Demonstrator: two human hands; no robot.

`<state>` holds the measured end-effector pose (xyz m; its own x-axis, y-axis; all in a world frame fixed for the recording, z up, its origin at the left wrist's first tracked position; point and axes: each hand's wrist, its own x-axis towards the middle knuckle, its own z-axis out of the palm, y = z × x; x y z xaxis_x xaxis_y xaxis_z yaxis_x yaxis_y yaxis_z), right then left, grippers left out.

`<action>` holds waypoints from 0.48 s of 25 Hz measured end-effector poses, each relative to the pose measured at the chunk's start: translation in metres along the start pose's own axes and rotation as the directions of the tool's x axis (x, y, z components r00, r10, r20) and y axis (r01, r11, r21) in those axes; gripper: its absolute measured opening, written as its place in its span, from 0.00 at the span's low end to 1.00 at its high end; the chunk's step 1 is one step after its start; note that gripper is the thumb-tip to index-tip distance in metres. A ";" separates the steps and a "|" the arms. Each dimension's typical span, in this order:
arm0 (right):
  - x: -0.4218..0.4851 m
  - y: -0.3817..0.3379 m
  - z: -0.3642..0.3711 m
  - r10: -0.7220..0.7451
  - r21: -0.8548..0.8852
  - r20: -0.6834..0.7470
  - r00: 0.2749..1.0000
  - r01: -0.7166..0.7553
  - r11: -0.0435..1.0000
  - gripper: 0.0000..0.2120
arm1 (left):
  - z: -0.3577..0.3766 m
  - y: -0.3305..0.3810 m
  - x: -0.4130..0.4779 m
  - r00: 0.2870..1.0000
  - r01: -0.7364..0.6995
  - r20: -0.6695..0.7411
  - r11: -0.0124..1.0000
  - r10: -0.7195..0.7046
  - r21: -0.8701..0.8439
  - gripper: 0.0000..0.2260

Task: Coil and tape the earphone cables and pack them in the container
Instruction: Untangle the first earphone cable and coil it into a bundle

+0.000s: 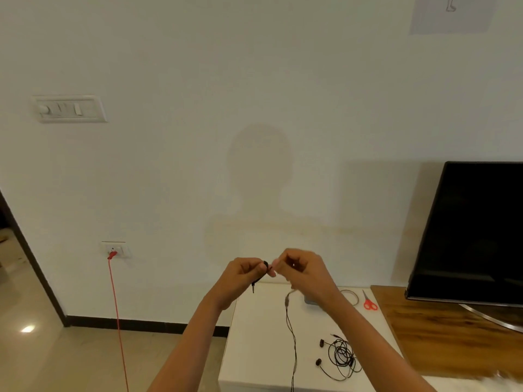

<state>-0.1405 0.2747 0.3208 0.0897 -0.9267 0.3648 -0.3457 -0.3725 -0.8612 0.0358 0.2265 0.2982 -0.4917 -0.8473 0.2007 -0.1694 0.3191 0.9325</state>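
The left hand (245, 274) is pinching the black cable (287, 302) near its end, with the fingers curled round it. The plug (253, 288) is hanging just under that hand, at six o'clock. The right hand (301, 267) is gripping the same cable right beside it, at three o'clock, with the finger and thumb tips closed on it. The two hands are almost touching, up in the air above the table (254, 340). From the right hand the long part of the cable is dropping down at six o'clock and running off the bottom edge.

I think the coil is only just starting. It is going best if the left hand is the holder, gripping the plug end tight. The right hand is then laying soft loops of the same size into it, with no hard pulling and no twists.

At four o'clock from the hands a clear ring (349, 297), likely the tape, is lying on the table, with red scissors (369, 302) just beside it. At five o'clock a second earphone (341, 357) is lying in a loose tangle. A grey thing (309, 300) is hiding behind the right wrist. It may be the container, but I cannot tell.
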 end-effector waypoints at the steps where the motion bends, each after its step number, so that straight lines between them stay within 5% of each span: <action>1: 0.009 -0.004 -0.005 -0.018 -0.001 -0.027 0.999 0.018 1.000 0.10 | 0.003 -0.001 0.000 0.999 0.018 0.032 1.000 -0.018 -0.009 0.12; 6: 0.041 0.013 -0.017 0.118 0.077 -0.120 0.986 -0.110 0.991 0.15 | 0.014 0.005 0.000 0.995 0.056 0.099 0.941 -0.024 -0.335 0.14; 12: 0.002 0.050 0.017 0.367 0.291 0.033 0.930 -0.361 0.886 0.16 | 0.018 0.019 0.006 0.998 -0.054 -0.056 0.627 0.016 -0.777 0.12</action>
<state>-0.1418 0.2538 0.2726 -0.0126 -0.9999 0.0111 -0.0672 -0.0102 -0.9977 0.0145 0.2351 0.3120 -0.4455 -0.8648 0.2317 0.5838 -0.0843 0.8075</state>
